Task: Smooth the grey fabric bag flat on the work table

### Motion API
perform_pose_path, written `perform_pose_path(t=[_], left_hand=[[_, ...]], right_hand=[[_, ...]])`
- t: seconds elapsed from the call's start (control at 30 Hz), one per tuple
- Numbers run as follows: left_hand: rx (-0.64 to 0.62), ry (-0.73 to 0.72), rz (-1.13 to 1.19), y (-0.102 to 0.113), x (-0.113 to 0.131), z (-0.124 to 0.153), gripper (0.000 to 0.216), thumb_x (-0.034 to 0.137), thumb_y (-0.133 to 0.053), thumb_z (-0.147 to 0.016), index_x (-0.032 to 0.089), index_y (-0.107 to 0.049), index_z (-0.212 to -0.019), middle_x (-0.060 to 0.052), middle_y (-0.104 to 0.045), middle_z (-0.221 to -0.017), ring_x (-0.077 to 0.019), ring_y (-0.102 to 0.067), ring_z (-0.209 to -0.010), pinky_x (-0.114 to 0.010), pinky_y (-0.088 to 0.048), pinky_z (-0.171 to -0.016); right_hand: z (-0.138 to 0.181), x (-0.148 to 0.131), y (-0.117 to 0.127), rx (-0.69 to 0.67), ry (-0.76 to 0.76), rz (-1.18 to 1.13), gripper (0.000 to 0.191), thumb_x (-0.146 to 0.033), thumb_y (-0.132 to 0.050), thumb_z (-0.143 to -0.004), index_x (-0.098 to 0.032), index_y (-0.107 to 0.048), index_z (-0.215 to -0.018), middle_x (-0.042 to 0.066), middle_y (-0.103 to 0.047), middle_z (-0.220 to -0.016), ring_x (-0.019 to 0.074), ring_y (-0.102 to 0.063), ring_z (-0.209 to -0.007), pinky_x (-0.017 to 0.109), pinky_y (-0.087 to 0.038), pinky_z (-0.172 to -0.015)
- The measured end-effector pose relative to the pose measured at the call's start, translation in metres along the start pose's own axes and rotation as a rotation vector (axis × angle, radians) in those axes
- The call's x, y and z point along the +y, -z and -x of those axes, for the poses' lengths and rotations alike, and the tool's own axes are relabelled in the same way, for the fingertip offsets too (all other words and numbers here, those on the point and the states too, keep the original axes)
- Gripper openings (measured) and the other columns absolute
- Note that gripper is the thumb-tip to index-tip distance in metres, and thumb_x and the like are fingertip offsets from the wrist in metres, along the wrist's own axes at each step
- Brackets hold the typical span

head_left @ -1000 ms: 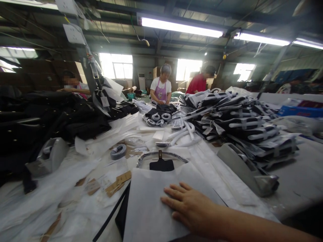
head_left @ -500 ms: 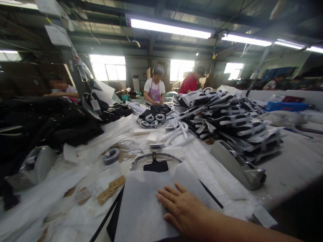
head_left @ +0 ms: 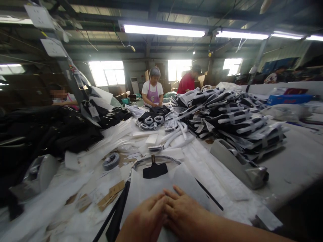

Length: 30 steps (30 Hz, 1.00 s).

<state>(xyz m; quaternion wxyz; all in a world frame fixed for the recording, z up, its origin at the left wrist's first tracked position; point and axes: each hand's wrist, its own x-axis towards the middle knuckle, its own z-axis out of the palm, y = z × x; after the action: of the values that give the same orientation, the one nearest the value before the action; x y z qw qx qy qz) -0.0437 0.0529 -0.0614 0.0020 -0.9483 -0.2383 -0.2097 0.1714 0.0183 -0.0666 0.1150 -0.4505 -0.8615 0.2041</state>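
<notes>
Both hands lie flat on a white sheet of paper [head_left: 161,186] at the near edge of the table [head_left: 295,168]. The left hand [head_left: 145,220] and right hand [head_left: 185,213] are side by side, fingers spread out flat and touching each other at the middle of the sheet, gripping nothing. The sheet covers a black bag [head_left: 118,215], whose long side runs away from the near edge toward the far end; its black tab [head_left: 155,170] and curved handle [head_left: 156,158] stick out past the sheet's far edge. A tape dispenser [head_left: 239,164] sits just right of the sheet, another [head_left: 37,173] well off to the left. Brown card tags [head_left: 111,193] lie left of the bag; no writing on them can be read. Behind the right dispenser is a stack of wrapped bags [head_left: 234,117]. Bare table shows at the right.
</notes>
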Motion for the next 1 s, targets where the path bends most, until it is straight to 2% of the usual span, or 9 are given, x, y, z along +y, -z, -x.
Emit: perform_pose_path(t=[0.1,0.2,0.3,0.43,0.53,0.6,0.73,0.83,1.0], left_hand=[[0.074,0.003,-0.163,-0.019,-0.021,-0.005,0.044,0.031,-0.061,-0.09,0.018,-0.054,-0.132,-0.005,-0.071,-0.124,-0.0168,-0.069,-0.111,-0.025,-0.056,-0.092],[0.086,-0.037,-0.212,-0.029,-0.027,0.006,0.047,0.033,-0.058,-0.092,0.017,-0.051,-0.136,-0.003,-0.069,-0.128,-0.0169,-0.065,-0.117,-0.028,-0.053,-0.096],[0.029,0.016,-0.173,-0.025,-0.026,0.011,0.047,0.033,-0.052,-0.095,0.019,-0.047,-0.14,-0.001,-0.066,-0.131,-0.0167,-0.062,-0.121,-0.031,-0.053,-0.097],[-0.08,0.055,-0.113,-0.019,-0.028,0.003,0.045,0.033,-0.05,-0.096,0.021,-0.047,-0.14,0.0,-0.064,-0.135,-0.0182,-0.06,-0.123,-0.037,-0.055,-0.098],[-0.051,0.013,-0.097,-0.024,-0.031,0.003,0.047,0.033,-0.051,-0.096,0.02,-0.045,-0.141,-0.002,-0.063,-0.136,-0.019,-0.059,-0.125,-0.039,-0.054,-0.099],[0.019,-0.007,-0.084,-0.029,-0.032,0.007,0.046,0.033,-0.053,-0.095,0.018,-0.046,-0.138,-0.003,-0.065,-0.133,-0.0188,-0.06,-0.124,-0.038,-0.054,-0.099],[0.096,-0.045,-0.042,-0.033,-0.032,0.015,0.03,0.03,-0.058,-0.092,0.022,-0.057,-0.121,-0.002,-0.07,-0.126,-0.0179,-0.064,-0.119,-0.038,-0.054,-0.099],[0.094,-0.056,-0.028,-0.031,-0.032,0.014,0.025,0.028,-0.06,-0.091,0.023,-0.059,-0.115,-0.001,-0.071,-0.123,-0.0183,-0.067,-0.115,-0.04,-0.055,-0.098],[0.056,-0.044,-0.015,-0.028,-0.029,0.01,0.023,0.027,-0.06,-0.09,0.024,-0.06,-0.113,-0.001,-0.072,-0.122,-0.0185,-0.068,-0.113,-0.041,-0.055,-0.098]], right_hand=[[0.001,0.003,0.007,-0.017,-0.032,-0.07,0.061,-0.044,-0.044,-0.101,-0.02,-0.031,-0.156,0.013,-0.037,-0.157,0.0345,-0.033,-0.145,0.061,-0.02,-0.119],[-0.001,0.006,0.015,-0.039,-0.045,-0.123,0.06,-0.041,-0.048,-0.1,-0.02,-0.034,-0.154,0.012,-0.038,-0.157,0.0313,-0.032,-0.146,0.054,-0.021,-0.121],[-0.007,0.007,0.021,-0.063,-0.033,-0.115,0.058,-0.038,-0.049,-0.1,-0.019,-0.036,-0.154,0.012,-0.041,-0.156,0.029,-0.034,-0.146,0.052,-0.022,-0.122],[-0.012,0.007,0.014,-0.053,-0.068,-0.044,0.054,-0.035,-0.042,-0.103,-0.014,-0.037,-0.153,0.013,-0.041,-0.155,0.031,-0.034,-0.146,0.056,-0.024,-0.121],[-0.007,0.012,0.0,0.004,-0.05,-0.008,0.056,-0.034,-0.044,-0.102,-0.013,-0.036,-0.153,0.013,-0.04,-0.156,0.0309,-0.033,-0.146,0.057,-0.022,-0.121],[-0.001,0.017,-0.008,0.078,-0.045,-0.022,0.056,-0.033,-0.051,-0.099,-0.016,-0.039,-0.152,0.012,-0.044,-0.154,0.0282,-0.037,-0.145,0.053,-0.024,-0.122],[0.007,0.026,-0.017,0.207,-0.041,-0.049,0.05,-0.027,-0.062,-0.093,-0.025,-0.051,-0.141,0.009,-0.052,-0.147,0.0244,-0.044,-0.139,0.045,-0.031,-0.121],[0.006,0.025,-0.016,0.201,0.032,-0.026,0.042,-0.019,-0.06,-0.093,-0.027,-0.055,-0.133,0.008,-0.059,-0.134,0.0238,-0.052,-0.13,0.048,-0.032,-0.119],[-0.001,0.02,-0.011,0.165,0.06,0.025,0.036,-0.013,-0.056,-0.092,-0.021,-0.057,-0.127,0.011,-0.063,-0.118,0.0253,-0.06,-0.117,0.056,-0.036,-0.115]])
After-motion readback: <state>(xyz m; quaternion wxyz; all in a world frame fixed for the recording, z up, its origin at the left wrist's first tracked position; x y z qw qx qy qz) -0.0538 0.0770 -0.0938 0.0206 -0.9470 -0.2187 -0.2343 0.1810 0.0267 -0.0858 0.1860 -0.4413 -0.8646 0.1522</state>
